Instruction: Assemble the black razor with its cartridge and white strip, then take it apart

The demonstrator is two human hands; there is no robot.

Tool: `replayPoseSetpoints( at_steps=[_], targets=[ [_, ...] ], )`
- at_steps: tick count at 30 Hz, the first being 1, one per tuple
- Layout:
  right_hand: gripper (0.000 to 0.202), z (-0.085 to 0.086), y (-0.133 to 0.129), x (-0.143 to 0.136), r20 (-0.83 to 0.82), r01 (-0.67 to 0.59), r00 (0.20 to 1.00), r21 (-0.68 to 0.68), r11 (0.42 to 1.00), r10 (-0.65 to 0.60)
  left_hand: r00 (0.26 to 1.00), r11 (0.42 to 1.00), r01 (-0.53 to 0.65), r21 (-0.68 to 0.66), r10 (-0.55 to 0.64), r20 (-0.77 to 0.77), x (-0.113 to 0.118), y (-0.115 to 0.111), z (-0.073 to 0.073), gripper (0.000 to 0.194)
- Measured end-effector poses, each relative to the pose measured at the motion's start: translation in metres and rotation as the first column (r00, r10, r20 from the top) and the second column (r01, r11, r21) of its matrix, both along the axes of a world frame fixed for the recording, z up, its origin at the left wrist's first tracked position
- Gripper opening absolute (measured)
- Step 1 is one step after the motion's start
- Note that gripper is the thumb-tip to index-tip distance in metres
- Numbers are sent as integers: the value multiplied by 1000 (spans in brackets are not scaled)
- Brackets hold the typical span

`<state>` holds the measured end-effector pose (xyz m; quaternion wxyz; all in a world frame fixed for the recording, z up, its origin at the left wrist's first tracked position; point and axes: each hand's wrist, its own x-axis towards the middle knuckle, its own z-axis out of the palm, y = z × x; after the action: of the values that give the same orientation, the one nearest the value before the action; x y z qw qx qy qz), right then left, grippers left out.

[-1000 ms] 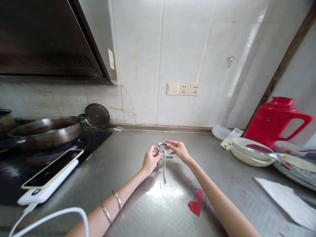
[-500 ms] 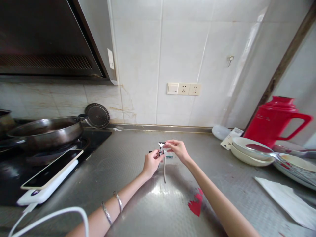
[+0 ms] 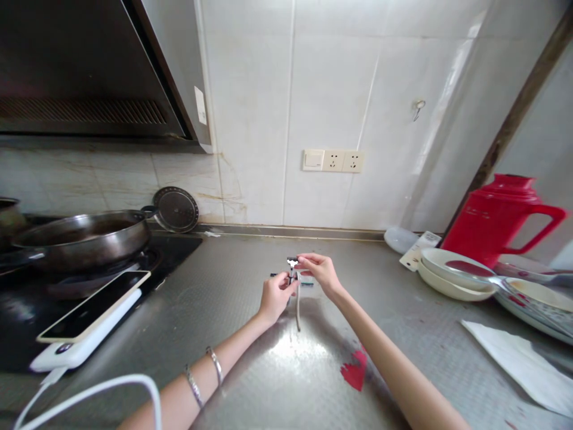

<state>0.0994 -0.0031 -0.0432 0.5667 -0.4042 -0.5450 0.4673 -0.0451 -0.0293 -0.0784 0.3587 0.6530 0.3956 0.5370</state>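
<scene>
My left hand (image 3: 274,297) is closed round the dark handle of a small razor-like tool (image 3: 292,267), which stands upright with its black-and-white head on top. My right hand (image 3: 320,272) pinches the right end of that head between its fingertips. Just right of my left fingers, a thin grey-beige strip (image 3: 298,316) runs down towards the counter. Behind the hands a small dark green bar (image 3: 307,285) shows, and a short dark piece (image 3: 273,275) peeks out by my left fingers. The lower handle is mostly hidden by my left hand.
On the steel counter (image 3: 250,382) lies a red paper-like piece (image 3: 355,371). At left are a pan (image 3: 89,242) on the stove and a phone (image 3: 96,304) on a white power bank. Bowls (image 3: 456,280), a red jug (image 3: 495,221) and a white sheet (image 3: 514,364) are at right.
</scene>
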Motion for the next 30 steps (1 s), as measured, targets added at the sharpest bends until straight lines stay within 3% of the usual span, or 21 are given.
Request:
replayPoseSetpoints(
  at_steps=[30],
  targets=[
    [32,3,-5,-5,35,-46,998,59,997,44,1000,1000,-8,-30,8,-18,-2,-3,5,24]
  ],
)
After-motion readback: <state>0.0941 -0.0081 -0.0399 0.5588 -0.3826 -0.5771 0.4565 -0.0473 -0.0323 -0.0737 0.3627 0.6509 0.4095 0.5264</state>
